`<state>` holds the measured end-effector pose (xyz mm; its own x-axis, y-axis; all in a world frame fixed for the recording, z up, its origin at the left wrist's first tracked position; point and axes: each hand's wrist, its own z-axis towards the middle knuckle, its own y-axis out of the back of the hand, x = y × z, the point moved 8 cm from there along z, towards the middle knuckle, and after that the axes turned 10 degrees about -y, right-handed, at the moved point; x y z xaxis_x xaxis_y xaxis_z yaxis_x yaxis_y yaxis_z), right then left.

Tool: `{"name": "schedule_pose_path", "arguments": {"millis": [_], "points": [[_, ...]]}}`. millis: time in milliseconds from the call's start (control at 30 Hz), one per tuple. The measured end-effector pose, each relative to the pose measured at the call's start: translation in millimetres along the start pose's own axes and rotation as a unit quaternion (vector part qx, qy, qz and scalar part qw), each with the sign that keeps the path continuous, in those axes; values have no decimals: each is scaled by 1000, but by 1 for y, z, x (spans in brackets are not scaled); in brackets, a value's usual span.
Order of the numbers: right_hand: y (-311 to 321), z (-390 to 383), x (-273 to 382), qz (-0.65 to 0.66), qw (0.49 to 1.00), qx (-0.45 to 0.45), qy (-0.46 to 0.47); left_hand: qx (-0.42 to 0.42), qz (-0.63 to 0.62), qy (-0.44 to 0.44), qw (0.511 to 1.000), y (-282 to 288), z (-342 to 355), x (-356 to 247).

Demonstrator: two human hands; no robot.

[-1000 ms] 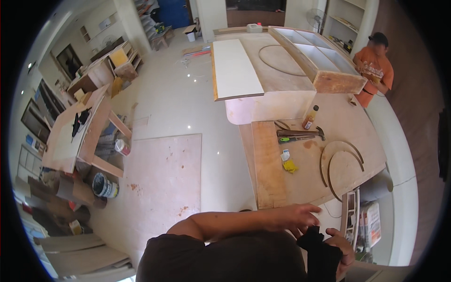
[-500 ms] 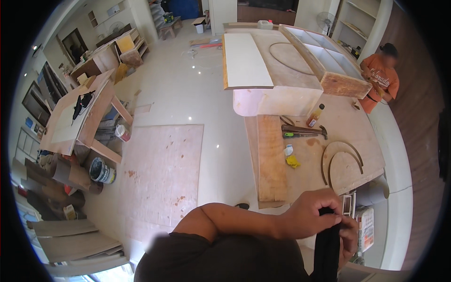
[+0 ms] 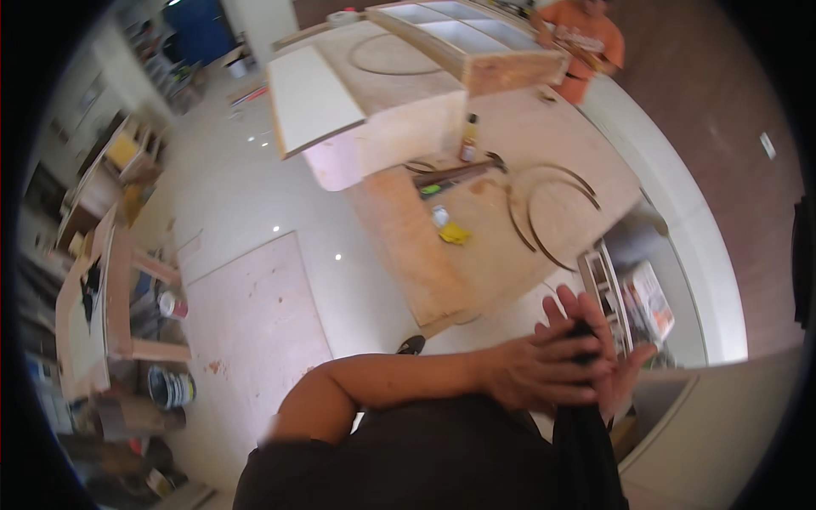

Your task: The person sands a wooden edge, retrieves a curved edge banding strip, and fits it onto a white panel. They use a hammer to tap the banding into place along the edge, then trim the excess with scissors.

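One black sleeve [image 3: 588, 455] reaches up to the right hand [image 3: 621, 375].

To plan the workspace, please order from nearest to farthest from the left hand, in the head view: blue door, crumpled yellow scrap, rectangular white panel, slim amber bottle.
From the left hand:
1. Crumpled yellow scrap, ahead and left.
2. Slim amber bottle, beyond the scrap.
3. Rectangular white panel, farther left.
4. Blue door, far upper left.

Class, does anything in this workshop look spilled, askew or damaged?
Yes: the pale board on the floor has brownish blotches, and a similar patch marks the tan tabletop near the hammer. They look like stains; their cause isn't visible.
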<state>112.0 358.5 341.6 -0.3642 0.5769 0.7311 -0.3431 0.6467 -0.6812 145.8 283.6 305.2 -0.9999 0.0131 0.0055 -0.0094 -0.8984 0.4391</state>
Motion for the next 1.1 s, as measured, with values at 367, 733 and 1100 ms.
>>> {"name": "schedule_pose_path", "arguments": {"millis": [367,733,1100], "points": [[106,19,-66,-658,740,-94,103,118,-278,596,744,-64,-166,61],[380,52,-163,-30,892,-403,-201,-73,-122,775,615,56,-299,13],[486,175,-120,74,884,-432,-164,-130,-35,835,534,91,-344,-45]]}}
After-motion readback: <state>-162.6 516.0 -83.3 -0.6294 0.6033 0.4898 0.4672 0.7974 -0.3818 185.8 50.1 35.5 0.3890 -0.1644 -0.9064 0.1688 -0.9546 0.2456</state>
